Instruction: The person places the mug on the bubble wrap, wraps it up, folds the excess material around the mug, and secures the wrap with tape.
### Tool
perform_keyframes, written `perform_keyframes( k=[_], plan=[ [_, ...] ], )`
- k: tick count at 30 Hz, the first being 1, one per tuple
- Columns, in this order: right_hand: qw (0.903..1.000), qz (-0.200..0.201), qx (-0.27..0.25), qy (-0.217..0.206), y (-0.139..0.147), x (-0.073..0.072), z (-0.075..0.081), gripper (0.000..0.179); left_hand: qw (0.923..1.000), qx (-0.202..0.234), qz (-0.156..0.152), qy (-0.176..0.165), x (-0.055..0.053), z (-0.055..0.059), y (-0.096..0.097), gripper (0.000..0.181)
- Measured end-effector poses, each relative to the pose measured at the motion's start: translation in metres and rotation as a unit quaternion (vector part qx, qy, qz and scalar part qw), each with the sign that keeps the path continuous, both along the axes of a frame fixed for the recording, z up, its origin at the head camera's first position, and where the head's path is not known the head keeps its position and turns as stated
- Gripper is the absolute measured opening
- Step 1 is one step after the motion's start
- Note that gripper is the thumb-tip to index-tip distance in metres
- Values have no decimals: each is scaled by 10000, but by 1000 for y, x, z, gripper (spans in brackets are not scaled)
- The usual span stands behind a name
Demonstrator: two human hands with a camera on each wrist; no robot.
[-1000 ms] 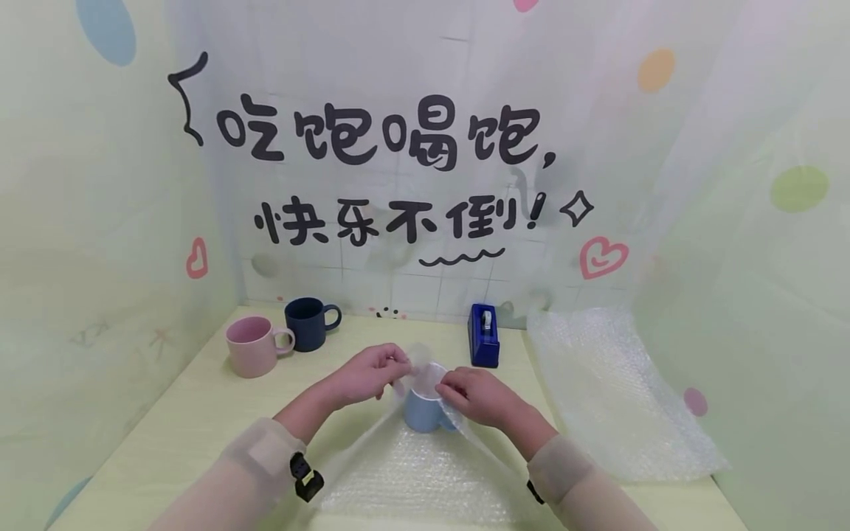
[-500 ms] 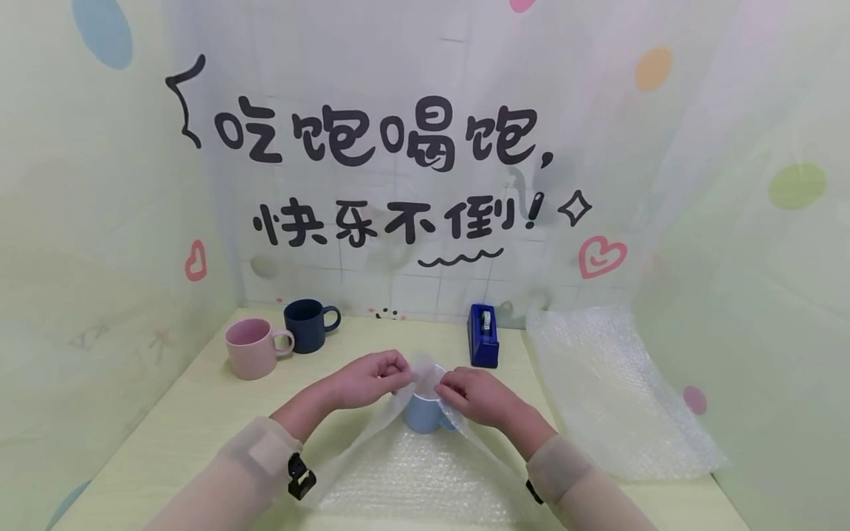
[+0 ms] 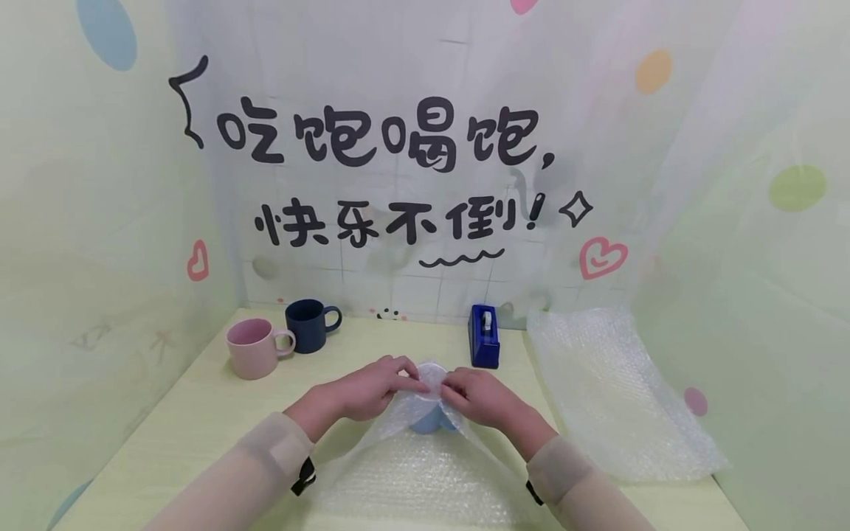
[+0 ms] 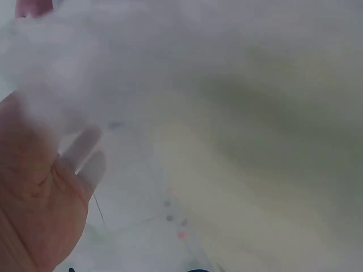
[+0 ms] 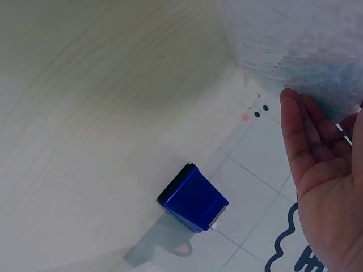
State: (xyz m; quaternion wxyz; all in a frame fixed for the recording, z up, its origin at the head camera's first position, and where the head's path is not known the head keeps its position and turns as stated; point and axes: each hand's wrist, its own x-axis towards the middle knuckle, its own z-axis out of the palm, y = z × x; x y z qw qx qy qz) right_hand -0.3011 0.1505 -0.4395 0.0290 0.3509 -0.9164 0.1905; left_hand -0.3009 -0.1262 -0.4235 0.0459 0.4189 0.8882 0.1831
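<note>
A light blue mug (image 3: 425, 423) stands upright on a sheet of bubble wrap (image 3: 425, 483), whose sides are drawn up around it. My left hand (image 3: 375, 387) pinches one raised part of the sheet at the left of the mug's mouth, thumb and fingertips over the rim. At the right of the rim, my right hand (image 3: 479, 397) holds another raised part between thumb and fingers. Blurred wrap (image 4: 170, 62) covers much of the left wrist view. The right wrist view has the fingers (image 5: 295, 133) against the wrapped side. Film hides most of the mug's upper body.
A pink mug (image 3: 252, 352) and a dark blue mug (image 3: 305, 330) stand at the back left. Behind the right hand is a blue tape dispenser (image 3: 483, 341). Another bubble wrap sheet (image 3: 620, 402) lies along the right side. A printed curtain (image 3: 398, 74) hangs behind the table.
My left hand has moved right and over the mug's mouth, drawing the bubble wrap across its left side. The right hand has stayed at the rim.
</note>
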Motion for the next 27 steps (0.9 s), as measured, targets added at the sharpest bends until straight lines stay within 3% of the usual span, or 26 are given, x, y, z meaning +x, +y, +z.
perform_keyframes(
  k=[6, 11, 16, 23, 27],
  plan=[
    [9999, 39, -63, -68, -1, 1, 0, 22, 9970, -439, 44, 633, -4, -4, 10, 36],
    [9999, 131, -29, 89, -2, 1, 0, 22, 9938, -747, 24, 822, -6, 1, 19, 29],
    [9998, 125, 128, 94, -1, 1, 3, 23, 9942, -790, -117, 718, -7, 6, 21, 26],
    [9996, 146, 240, 58, -3, 0, 11, 25, 9995, -309, -23, 38, -8, 13, 13, 21],
    [9993, 112, 363, -34, -5, -1, 14, 24, 9996, -232, -117, 50, -9, 14, 6, 22]
  ],
)
